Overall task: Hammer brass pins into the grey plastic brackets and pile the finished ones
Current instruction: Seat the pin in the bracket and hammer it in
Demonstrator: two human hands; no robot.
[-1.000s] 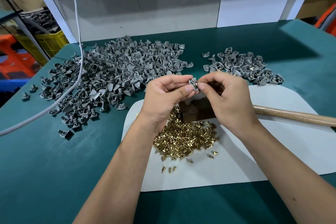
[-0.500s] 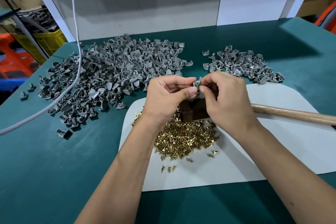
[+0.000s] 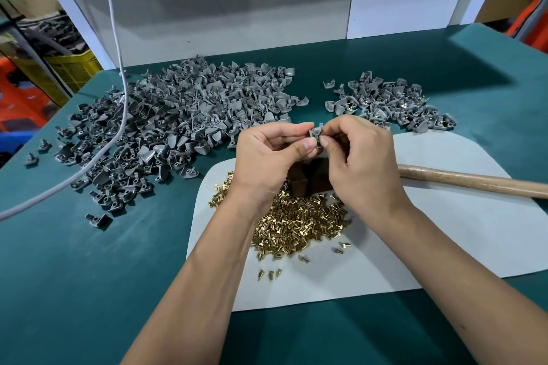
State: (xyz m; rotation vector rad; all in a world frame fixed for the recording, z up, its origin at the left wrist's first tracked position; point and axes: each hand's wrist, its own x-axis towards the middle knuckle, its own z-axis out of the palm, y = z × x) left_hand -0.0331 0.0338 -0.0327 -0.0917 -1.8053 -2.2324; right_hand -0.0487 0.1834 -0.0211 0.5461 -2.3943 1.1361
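Green matting covers the worktop, with a pale sheet laid over its near middle and a white backboard behind. Off the left edge, a yellow mesh crate stands beside the bench; its contents cannot be made out, though a darker bin behind it seems to hold more grey parts. On the worktop itself nothing sits in a container: unpinned grey brackets lie in a broad loose heap at left, a smaller finished pile with brass glinting in it lies at right, and brass pins are heaped on the sheet. Above a dark block, the left hand pinches a single bracket between thumb and forefinger, while the right hand grips it from the other side with its fingertips; whether a pin is between them is too small to tell. A wooden hammer handle lies on the sheet to the right, a grey cable hanging across the left heap. Compared with a second ago, both hands hold much the same pose and the bracket sits slightly more upright; the piles are unchanged.
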